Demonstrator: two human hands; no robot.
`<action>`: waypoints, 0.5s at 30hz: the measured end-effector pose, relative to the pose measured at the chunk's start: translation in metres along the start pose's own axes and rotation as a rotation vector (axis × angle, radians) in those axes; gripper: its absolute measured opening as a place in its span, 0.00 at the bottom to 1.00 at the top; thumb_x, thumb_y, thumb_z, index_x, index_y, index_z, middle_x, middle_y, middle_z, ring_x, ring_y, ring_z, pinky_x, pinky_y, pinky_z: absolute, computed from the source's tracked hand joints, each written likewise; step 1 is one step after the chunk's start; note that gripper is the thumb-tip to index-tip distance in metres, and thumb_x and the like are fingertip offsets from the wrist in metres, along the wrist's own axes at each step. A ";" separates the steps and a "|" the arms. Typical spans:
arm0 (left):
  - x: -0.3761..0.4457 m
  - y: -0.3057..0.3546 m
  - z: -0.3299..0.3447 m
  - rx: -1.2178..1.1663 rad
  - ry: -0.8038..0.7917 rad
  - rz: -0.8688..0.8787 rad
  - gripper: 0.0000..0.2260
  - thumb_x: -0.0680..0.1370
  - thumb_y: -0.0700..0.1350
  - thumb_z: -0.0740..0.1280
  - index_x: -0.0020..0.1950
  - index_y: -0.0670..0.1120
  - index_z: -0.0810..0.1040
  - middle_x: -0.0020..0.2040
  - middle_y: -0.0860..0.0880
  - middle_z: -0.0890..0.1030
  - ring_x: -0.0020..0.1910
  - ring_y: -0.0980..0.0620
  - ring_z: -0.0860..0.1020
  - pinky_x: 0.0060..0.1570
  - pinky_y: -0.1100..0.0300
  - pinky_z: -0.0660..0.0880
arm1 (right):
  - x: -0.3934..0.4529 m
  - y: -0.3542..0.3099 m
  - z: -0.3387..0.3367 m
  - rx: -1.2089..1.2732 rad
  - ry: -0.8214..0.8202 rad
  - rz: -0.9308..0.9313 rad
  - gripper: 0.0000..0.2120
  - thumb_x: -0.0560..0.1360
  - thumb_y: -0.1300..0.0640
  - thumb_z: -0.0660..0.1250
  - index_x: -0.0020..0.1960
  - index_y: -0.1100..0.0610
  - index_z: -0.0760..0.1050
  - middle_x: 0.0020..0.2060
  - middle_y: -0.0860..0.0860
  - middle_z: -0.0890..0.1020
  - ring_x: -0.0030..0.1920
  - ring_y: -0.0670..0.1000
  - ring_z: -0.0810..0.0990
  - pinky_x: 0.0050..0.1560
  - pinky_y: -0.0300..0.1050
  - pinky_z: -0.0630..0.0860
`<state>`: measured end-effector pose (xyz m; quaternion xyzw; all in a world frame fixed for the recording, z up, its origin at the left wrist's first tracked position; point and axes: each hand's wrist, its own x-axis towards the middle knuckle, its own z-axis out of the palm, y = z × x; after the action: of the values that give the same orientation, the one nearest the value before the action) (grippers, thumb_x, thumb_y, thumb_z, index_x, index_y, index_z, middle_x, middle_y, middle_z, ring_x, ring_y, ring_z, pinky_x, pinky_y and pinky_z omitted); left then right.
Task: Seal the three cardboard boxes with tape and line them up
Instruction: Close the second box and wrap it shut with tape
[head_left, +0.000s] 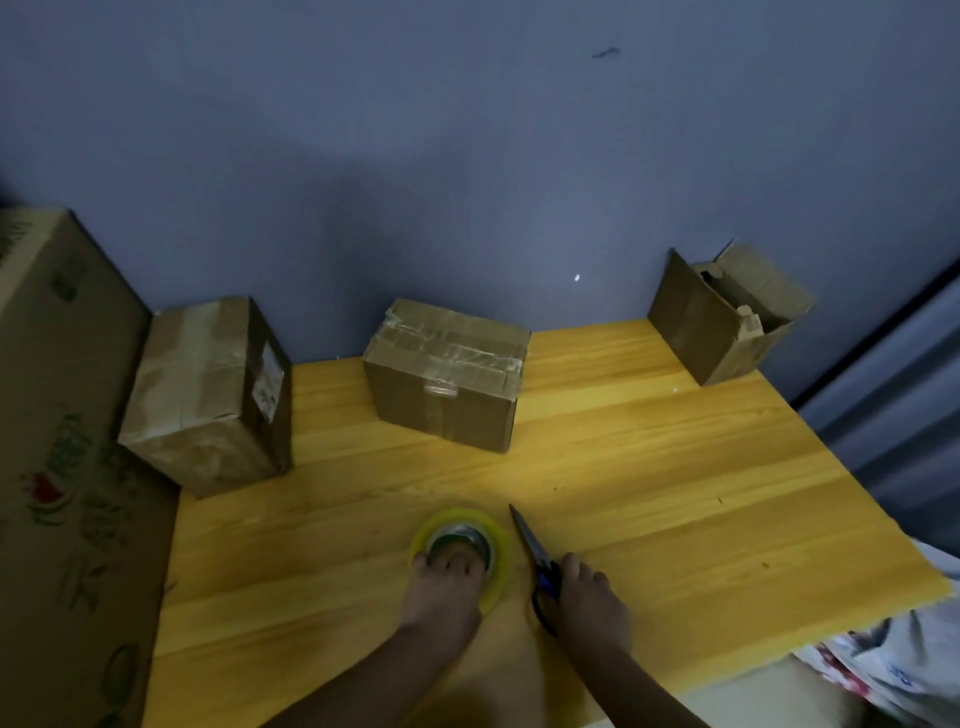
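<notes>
Three cardboard boxes stand along the back of a yellow wooden table (649, 467). The left box (208, 395) and the middle box (447, 374) have tape across their closed tops. At the back right corner, the right box (722, 317) has its flaps standing open. Near the front, a roll of clear yellowish tape (460, 518) lies flat. My left hand (441, 587) lies over it with fingertips curled into its core. Just to its right lie blue-handled scissors (527, 535), blades pointing away, and my right hand (587, 597) holds their handles.
A large printed carton (62, 441) stands against the table's left side, taller than the tabletop. A grey wall runs behind the boxes. Patterned cloth (893, 665) lies past the table's front right corner. Bare wood separates the boxes from my hands.
</notes>
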<state>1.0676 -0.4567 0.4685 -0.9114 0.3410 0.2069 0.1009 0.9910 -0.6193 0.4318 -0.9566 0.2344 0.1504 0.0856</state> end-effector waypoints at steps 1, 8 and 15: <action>-0.001 -0.001 0.000 0.006 -0.014 0.010 0.23 0.79 0.50 0.61 0.72 0.44 0.63 0.68 0.43 0.70 0.66 0.43 0.69 0.64 0.47 0.63 | 0.000 -0.001 0.001 -0.010 -0.021 -0.020 0.16 0.81 0.48 0.55 0.66 0.52 0.60 0.58 0.48 0.75 0.58 0.49 0.75 0.47 0.41 0.74; 0.002 0.004 -0.007 0.099 -0.102 0.072 0.23 0.79 0.49 0.62 0.72 0.43 0.63 0.68 0.40 0.69 0.65 0.41 0.69 0.62 0.46 0.65 | 0.001 -0.003 -0.003 -0.086 -0.109 -0.173 0.17 0.82 0.51 0.55 0.68 0.54 0.59 0.58 0.51 0.77 0.55 0.51 0.79 0.48 0.43 0.75; 0.004 -0.007 -0.007 0.082 -0.140 0.211 0.27 0.79 0.54 0.61 0.73 0.41 0.61 0.68 0.39 0.69 0.63 0.39 0.70 0.61 0.45 0.66 | 0.011 0.000 -0.027 -0.235 -0.138 -0.310 0.18 0.80 0.46 0.56 0.66 0.53 0.62 0.54 0.52 0.79 0.52 0.55 0.80 0.46 0.47 0.75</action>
<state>1.0770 -0.4560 0.4730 -0.8489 0.4353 0.2655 0.1393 1.0073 -0.6304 0.4533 -0.9721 0.0587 0.2270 0.0112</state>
